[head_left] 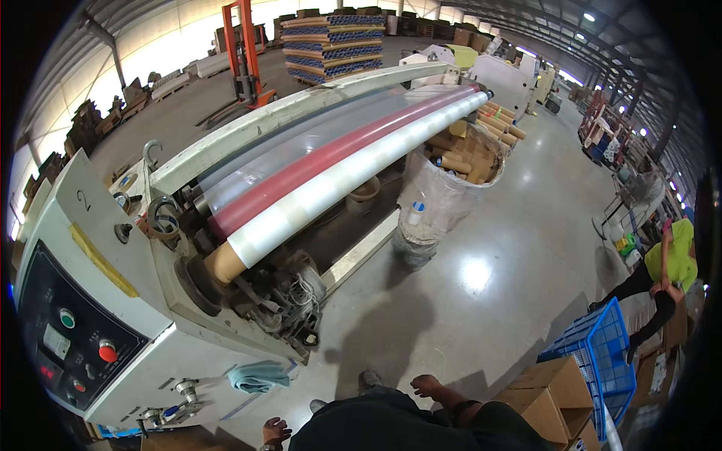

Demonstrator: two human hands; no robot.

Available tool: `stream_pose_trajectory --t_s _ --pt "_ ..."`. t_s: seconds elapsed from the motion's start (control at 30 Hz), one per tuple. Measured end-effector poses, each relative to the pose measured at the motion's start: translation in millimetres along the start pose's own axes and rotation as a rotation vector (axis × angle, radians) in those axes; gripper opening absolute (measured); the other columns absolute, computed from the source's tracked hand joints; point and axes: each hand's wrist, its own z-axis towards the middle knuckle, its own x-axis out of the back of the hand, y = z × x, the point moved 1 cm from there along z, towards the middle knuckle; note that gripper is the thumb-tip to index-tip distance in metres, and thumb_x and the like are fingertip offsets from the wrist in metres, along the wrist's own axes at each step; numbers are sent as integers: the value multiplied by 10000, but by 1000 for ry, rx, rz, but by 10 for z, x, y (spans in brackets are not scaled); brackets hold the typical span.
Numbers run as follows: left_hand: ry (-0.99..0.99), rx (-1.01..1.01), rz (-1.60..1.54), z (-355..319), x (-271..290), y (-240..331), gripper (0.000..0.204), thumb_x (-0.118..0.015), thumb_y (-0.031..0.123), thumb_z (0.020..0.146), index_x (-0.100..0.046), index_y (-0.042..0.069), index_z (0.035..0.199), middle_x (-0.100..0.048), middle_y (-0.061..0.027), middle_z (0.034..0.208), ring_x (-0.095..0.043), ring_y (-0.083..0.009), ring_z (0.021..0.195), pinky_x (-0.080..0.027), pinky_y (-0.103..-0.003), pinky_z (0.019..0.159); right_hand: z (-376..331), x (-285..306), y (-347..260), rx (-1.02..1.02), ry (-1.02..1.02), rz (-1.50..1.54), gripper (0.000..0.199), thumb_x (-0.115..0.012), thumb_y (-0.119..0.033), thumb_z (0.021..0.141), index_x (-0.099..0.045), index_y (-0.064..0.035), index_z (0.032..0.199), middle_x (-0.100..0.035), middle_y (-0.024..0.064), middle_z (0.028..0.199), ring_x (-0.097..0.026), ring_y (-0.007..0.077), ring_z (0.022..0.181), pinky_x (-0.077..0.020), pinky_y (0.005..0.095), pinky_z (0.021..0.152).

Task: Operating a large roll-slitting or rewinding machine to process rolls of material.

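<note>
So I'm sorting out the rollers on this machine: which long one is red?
The red roller is the middle one, lying between the clear shiny film roller behind it and the white film roll on its cardboard core in front.

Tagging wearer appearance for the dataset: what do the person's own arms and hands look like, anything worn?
Both hands bare, no gloves. Left hand has what looks like a dark band at the wrist. Right hand shows a bare forearm, no sleeve visible. Dark top below.

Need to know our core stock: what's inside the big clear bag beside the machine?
The clear bag holds brown cardboard tubes, piled at angles up to its open top. Lower down, the cloudy plastic hides whatever lies beneath them.
</note>
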Motion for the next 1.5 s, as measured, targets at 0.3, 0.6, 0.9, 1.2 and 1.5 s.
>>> stream_pose_trajectory --t_s 0.3,0.6,0.9,1.2,1.5 --pt "-58 -148 68 -10 50 -49 286 -533 210 863 -567 8 1063 -615 -123 942 -603 -224 817 -511 -322 687 -98 22 -19 -160 20 405 175 -589 -114 757 -588 -27 908 -573 69 817 -608 162 722 -536 294 590" --pt "-103 -111 227 -67 -56 217 271 -560 138 833 -572 28 1080 -628 -83 964 -592 -173 893 -502 -295 720 -205 -114 60 83 187 33 201 -641 -142 708 -560 -27 852 -579 72 778 -618 179 725 -507 309 556" --pt "-153 -245 369 71 -39 198 217 -608 207 799 -633 80 973 -627 -76 996 -564 -229 969 -458 -357 843 -334 -317 34 -440 113 941 373 -734 -103 595 -579 -49 930 -586 134 808 -579 336 805 -469 440 677" --pt "-4 3 37 89 -119 112 481 -600 91 741 -450 -46 1177 -612 -171 823 -652 -291 624 -525 -362 489 -260 -378 154 -543 68 1048 338 -730 -46 590 -574 -54 890 -582 130 790 -578 329 776 -475 418 644" --pt "-19 33 -150 -122 -77 25 456 -633 74 736 -458 -52 1138 -611 -144 772 -646 -264 591 -506 -340 458 -135 -270 308 -551 36 1169 366 -745 -40 541 -581 -70 867 -580 91 798 -593 273 793 -496 369 678"
